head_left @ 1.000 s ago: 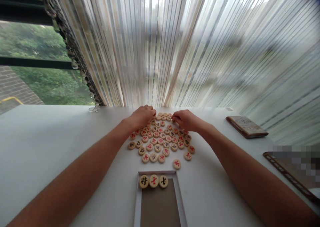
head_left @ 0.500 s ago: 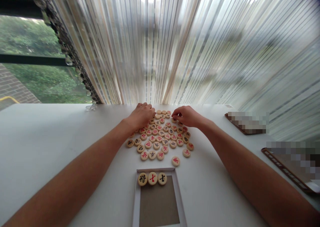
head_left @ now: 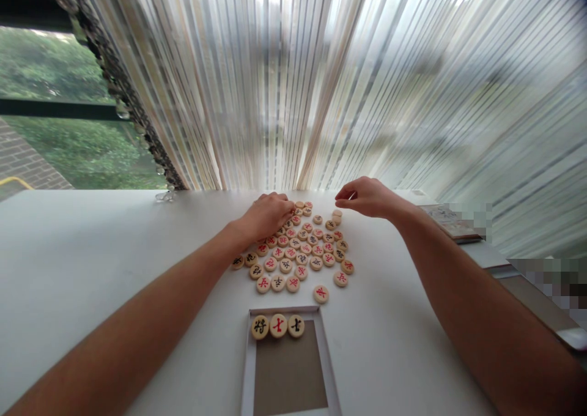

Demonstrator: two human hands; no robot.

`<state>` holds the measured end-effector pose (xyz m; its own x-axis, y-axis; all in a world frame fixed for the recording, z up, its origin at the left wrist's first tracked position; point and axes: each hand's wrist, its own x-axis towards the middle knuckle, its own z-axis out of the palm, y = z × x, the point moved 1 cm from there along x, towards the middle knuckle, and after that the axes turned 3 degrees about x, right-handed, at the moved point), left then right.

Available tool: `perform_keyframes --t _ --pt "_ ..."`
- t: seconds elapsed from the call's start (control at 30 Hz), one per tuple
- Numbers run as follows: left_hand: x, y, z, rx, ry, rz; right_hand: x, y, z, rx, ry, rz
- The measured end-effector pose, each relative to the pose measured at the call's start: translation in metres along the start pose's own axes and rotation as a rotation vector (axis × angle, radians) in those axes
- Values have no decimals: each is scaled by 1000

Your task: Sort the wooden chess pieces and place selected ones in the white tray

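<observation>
Round wooden pieces with red or black characters (head_left: 290,252) lie spread across the white table. My left hand (head_left: 271,213) rests at the far left of them, fingers curled over pieces; what its fingertips hold, if anything, is hidden. My right hand (head_left: 362,197) is raised at the far right of the pieces, thumb and fingers apart with nothing visible between them. Just below its fingertips are blank-faced pieces (head_left: 337,218). Nearer to me, a shallow white box (head_left: 328,355) holds a black piece (head_left: 260,326), a red piece (head_left: 278,325) and another black piece (head_left: 296,326) in a row.
A string curtain (head_left: 275,98) hangs behind the table (head_left: 183,318). On the right are a flat box or board (head_left: 452,222) and, closer, another shallow box (head_left: 527,293), both partly blurred out. A bead tieback lies at the table's back left.
My right hand has moved right and away from the pieces, and its fingers have opened; blank-faced pieces now show below it. My left hand has shifted slightly to the right.
</observation>
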<state>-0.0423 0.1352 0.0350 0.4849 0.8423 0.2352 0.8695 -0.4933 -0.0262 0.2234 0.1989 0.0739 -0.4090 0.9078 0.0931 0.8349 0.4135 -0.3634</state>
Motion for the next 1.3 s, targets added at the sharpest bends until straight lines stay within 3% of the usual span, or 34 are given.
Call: perform_keyframes --t 0.17,0.37,0.6,0.9,1.3 --pt "0 2 -1 -12 -8 7 -3 4 0 6 -143 18" --pt "1 6 -3 14 -23 20 1 7 9 -7 -219 -23" --pt "1 9 -3 29 -8 -1 4 10 15 -57 -232 -52" --pt "-1 -1 5 -41 34 -24 4 6 20 -53 -231 -91" --pt "-1 -16 2 -118 122 -92 7 14 18 63 -278 12"
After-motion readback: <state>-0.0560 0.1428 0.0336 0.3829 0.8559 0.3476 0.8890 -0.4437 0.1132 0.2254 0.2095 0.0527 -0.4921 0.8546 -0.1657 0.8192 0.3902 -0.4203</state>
